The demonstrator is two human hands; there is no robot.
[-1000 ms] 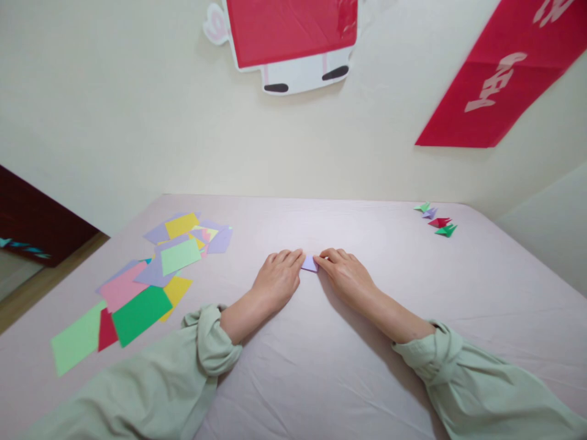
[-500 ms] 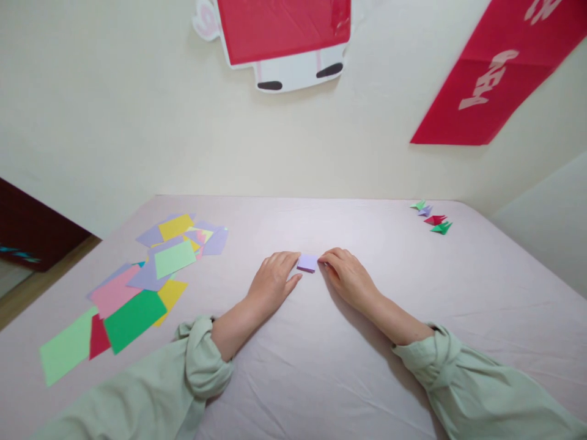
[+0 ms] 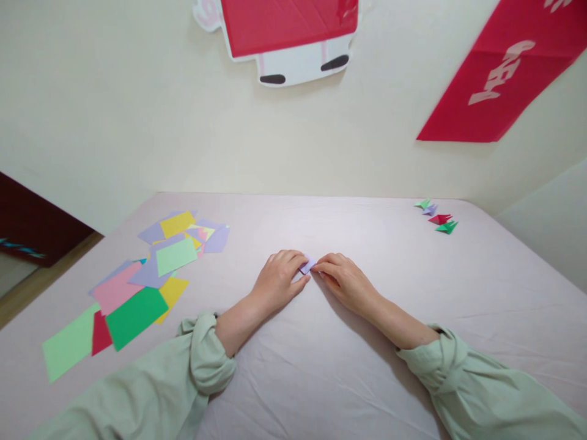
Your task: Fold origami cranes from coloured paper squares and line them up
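Observation:
A small folded piece of purple paper (image 3: 307, 265) lies on the table between my hands, turned so a corner points toward me. My left hand (image 3: 280, 274) grips its left side, fingers on top and thumb along the near edge. At the paper's right corner, my right hand (image 3: 345, 278) pinches with thumb and fingertips together. Part of the paper is hidden under the left fingers.
Loose coloured paper sheets, including a green sheet (image 3: 137, 318) and a pink one (image 3: 118, 288), overlap at the left. Several small folded paper figures, a red one (image 3: 441, 219) among them, stand at the far right. A wall (image 3: 293, 146) rises behind the table (image 3: 293, 379).
The purple paper has turned from lying square to a slanted, corner-down position. Both hands have closed in on it, and the left fingers now cover part of it.

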